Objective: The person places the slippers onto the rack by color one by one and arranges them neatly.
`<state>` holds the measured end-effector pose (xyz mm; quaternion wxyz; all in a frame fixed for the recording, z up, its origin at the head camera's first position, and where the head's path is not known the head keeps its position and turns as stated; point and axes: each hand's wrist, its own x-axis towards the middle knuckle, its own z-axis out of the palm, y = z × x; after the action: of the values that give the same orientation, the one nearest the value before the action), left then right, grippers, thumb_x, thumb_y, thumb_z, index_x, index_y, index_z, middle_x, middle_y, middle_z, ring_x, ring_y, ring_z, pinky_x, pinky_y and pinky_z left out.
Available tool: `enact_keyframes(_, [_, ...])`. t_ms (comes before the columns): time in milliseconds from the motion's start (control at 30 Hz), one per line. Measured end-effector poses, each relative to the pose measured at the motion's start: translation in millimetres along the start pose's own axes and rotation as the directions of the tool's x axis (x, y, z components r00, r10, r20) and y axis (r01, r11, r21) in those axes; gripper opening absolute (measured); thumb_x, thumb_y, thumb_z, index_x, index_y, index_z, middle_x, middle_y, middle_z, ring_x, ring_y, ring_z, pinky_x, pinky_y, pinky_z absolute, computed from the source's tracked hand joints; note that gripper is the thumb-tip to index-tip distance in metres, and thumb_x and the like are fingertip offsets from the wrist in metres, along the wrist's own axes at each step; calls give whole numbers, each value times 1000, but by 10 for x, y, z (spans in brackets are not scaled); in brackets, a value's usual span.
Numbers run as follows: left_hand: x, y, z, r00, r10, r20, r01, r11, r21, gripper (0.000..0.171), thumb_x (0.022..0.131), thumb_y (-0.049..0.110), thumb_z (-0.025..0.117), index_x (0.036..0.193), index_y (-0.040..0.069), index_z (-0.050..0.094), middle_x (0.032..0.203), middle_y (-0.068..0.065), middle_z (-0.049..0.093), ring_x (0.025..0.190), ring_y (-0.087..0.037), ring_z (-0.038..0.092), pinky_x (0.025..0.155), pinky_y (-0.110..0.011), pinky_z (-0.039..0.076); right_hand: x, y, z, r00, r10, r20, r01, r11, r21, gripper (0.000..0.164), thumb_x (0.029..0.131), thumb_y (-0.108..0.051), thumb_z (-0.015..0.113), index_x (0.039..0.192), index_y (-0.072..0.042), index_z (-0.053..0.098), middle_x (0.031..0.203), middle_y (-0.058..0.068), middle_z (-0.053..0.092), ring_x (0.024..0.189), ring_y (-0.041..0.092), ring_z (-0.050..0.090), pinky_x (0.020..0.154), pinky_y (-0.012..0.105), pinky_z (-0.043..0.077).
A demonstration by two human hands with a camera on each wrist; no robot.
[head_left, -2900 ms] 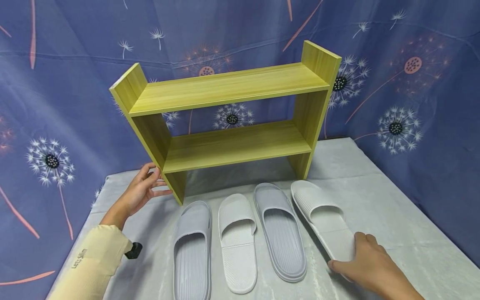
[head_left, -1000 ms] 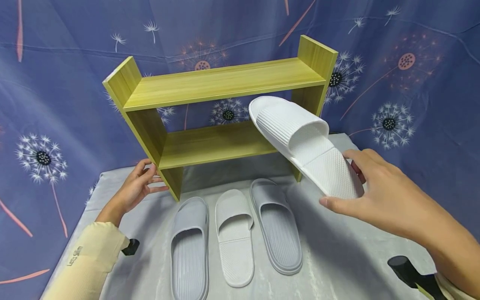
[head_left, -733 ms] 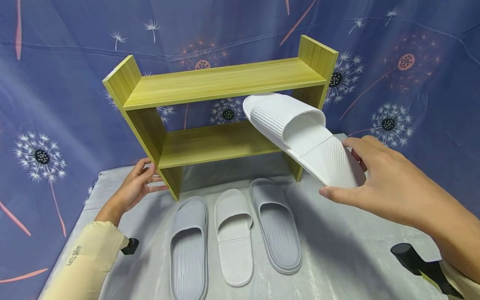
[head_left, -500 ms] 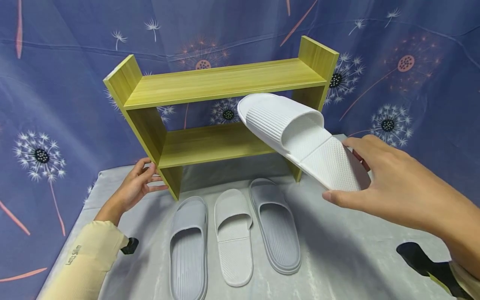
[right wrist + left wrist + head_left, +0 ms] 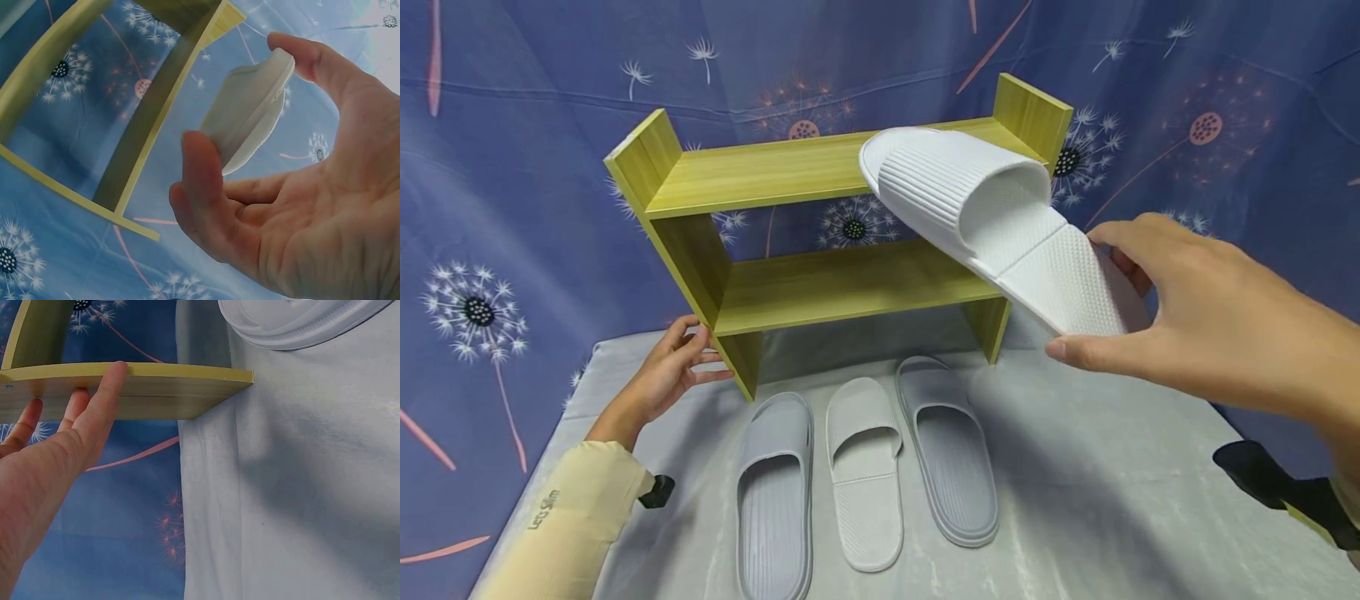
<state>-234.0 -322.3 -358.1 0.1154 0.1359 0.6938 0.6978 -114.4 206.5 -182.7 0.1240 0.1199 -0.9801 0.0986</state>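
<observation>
My right hand [image 5: 1232, 312] pinches a white slipper [image 5: 955, 187] by the heel end, thumb on one edge and fingers on the other. The slipper is tilted in the air, its toe overlapping the top board of a yellow-green wooden shoe rack [image 5: 857, 287] in the head view. In the right wrist view the heel end of the slipper [image 5: 250, 112] sits between thumb and fingers. My left hand [image 5: 666, 375] touches the rack's left side panel low down. From the left wrist, its fairly straight fingers [image 5: 103, 406] lie against that panel [image 5: 187, 378].
In front of the rack, a grey slipper [image 5: 772, 517], a white slipper [image 5: 867, 508] and another grey slipper [image 5: 957, 467] lie in a row on a pale cloth [image 5: 1075, 517]. A blue dandelion-print curtain [image 5: 550, 208] hangs behind and at the sides.
The right hand has lifted the white slipper from the right end of the row, carrying it up and leftward to the rack's top board. The left hand has stayed at the side panel.
</observation>
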Motion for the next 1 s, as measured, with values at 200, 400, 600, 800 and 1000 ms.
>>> enact_keyframes(200, [-5,3,-6,1000,7,3,-7,1000,6,20,105,27,38,122,17,34,109,-9,41,100,-25,57,88,-49,54,249,94,-87,999,-12,47,14,999,-45,89,63,-74,73,132,-25,45,105,0,46,88,19,44,64,35,37])
enact_keyframes(400, [2,8,-4,1000,7,5,-7,1000,-7,21,105,28,39,123,16,34,109,-9,41,100,-25,57,86,-46,56,435,-57,-203,996,-22,89,27,998,-55,92,65,-76,70,131,-17,47,99,5,48,83,22,46,62,36,37])
enact_keyframes(600, [10,8,-2,1000,2,5,-2,1000,-9,21,105,28,38,122,16,34,109,-9,41,102,-27,56,86,-46,56,560,-247,-296,995,-27,98,32,999,-42,73,65,-78,67,100,-16,53,84,7,49,70,23,48,50,32,37])
enact_keyframes(800, [9,4,3,1000,-3,5,3,1000,-5,21,105,27,38,122,16,33,109,-9,40,102,-27,56,87,-46,55,760,-366,-371,986,23,166,-25,1000,14,80,67,-77,67,99,-6,52,87,12,55,62,22,59,47,35,48])
enact_keyframes(1000, [3,-5,5,1000,1,4,-1,1000,-7,20,105,26,38,121,16,34,109,-9,40,101,-26,57,88,-47,55,1030,-454,-424,973,85,214,-96,994,43,97,63,-81,66,113,0,48,101,18,54,61,22,65,51,36,55])
